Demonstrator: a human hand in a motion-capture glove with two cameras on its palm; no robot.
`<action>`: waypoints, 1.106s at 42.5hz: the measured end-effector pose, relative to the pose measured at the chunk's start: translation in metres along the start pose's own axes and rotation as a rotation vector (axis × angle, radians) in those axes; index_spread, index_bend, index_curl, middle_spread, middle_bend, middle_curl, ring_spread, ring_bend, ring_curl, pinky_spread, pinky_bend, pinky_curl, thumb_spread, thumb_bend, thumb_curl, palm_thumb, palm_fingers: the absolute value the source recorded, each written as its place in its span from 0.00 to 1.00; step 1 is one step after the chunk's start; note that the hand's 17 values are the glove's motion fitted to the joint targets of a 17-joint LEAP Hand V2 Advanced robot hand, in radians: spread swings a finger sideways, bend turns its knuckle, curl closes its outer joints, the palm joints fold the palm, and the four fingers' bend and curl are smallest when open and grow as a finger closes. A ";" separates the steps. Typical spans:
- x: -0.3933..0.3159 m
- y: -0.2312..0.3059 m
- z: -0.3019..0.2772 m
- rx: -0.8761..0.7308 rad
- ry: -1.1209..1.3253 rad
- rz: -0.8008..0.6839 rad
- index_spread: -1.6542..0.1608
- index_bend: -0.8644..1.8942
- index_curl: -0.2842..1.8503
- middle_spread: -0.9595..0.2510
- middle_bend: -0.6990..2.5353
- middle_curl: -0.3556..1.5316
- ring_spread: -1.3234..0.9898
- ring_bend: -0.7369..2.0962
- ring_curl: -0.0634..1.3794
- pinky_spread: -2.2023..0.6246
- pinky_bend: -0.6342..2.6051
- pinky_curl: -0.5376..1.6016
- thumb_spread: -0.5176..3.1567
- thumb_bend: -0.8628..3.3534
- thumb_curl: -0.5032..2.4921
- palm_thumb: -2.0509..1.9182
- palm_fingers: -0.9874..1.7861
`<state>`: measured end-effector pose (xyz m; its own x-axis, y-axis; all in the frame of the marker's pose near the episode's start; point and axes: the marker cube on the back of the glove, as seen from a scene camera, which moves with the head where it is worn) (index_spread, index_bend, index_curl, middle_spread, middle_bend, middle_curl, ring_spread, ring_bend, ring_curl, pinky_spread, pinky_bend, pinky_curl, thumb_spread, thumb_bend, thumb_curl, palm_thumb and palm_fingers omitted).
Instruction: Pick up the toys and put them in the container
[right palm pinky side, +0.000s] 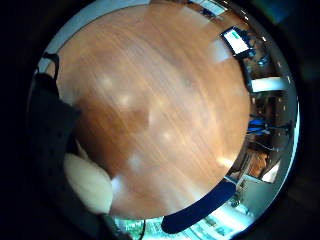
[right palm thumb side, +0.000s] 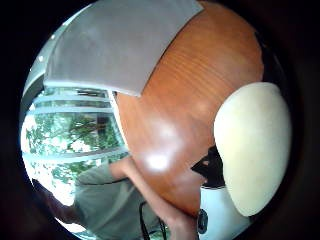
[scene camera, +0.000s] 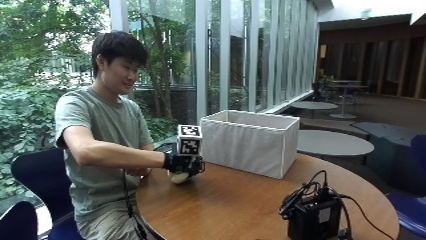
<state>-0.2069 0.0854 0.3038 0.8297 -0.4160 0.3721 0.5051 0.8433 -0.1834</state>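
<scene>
Gripping a smooth cream toy (scene camera: 178, 177), right hand (scene camera: 181, 164)

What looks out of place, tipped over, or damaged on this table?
Nothing stands out. The white container stands upright on the round wooden table, and the gloved right hand holds a cream toy beside it. A black device sits near the table's edge.

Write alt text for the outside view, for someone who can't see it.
A seated person's gloved right hand grips a cream-coloured toy resting on a round wooden table, beside an open white fabric container. A black device with cables stands near the table's front edge.
</scene>
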 end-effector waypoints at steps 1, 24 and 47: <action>0.000 -0.003 -0.004 -0.006 0.000 -0.005 0.73 0.46 0.31 0.59 0.44 0.57 0.43 0.69 0.40 0.67 0.55 0.44 0.41 0.25 0.39 0.66 0.73; -0.019 -0.087 -0.266 0.240 0.156 0.034 0.69 0.51 0.42 0.54 0.49 0.65 0.41 0.72 0.47 0.66 0.55 0.48 0.32 0.24 0.46 0.67 0.70; -0.242 -0.242 -0.277 0.181 0.308 -0.206 0.67 0.50 0.53 0.54 0.51 0.68 0.41 0.73 0.49 0.66 0.56 0.49 0.28 0.22 0.50 0.67 0.67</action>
<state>-0.4640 -0.1122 0.0057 0.7616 -0.6418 0.0898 0.6411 0.7664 0.0397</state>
